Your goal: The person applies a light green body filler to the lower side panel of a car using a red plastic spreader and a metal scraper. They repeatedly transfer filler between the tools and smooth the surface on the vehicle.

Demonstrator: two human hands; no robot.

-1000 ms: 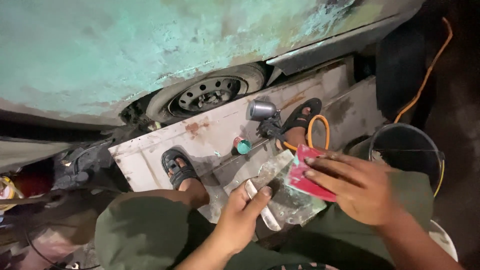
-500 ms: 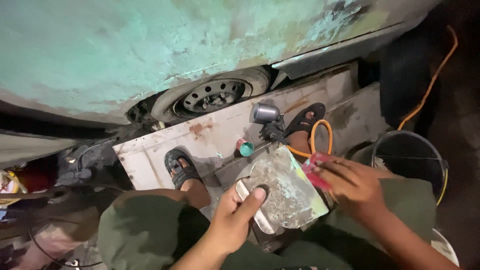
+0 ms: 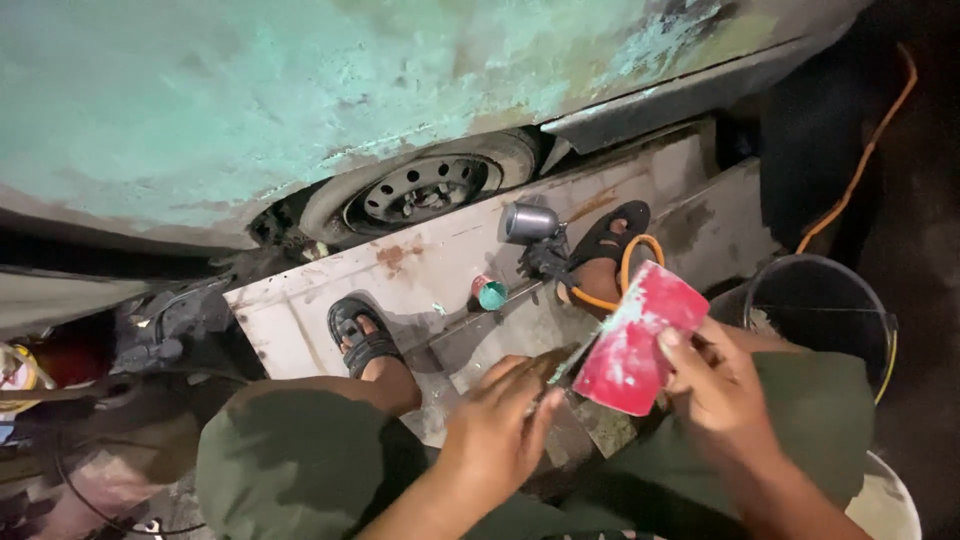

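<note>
Above the rusty, matt white panel [image 3: 420,265], the car body [image 3: 300,90] shows rough, flaking green paint, while the smeared red card [image 3: 635,340] looks like smooth plastic, beside the shiny metal cup [image 3: 530,222].

Spray gun [image 3: 532,225] lying on the flat panel [image 3: 440,265], small round lid [image 3: 491,295] just left of it, wheel [image 3: 425,190] behind it, bucket [image 3: 822,310] to its right, two sandalled feet on the same panel.

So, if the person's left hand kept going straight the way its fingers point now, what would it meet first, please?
The left hand points up and right, toward the red spreader card held by the right hand. Its fingertips already sit near a flat blade at the card's lower edge, so probably that, though depth is unclear.
</note>
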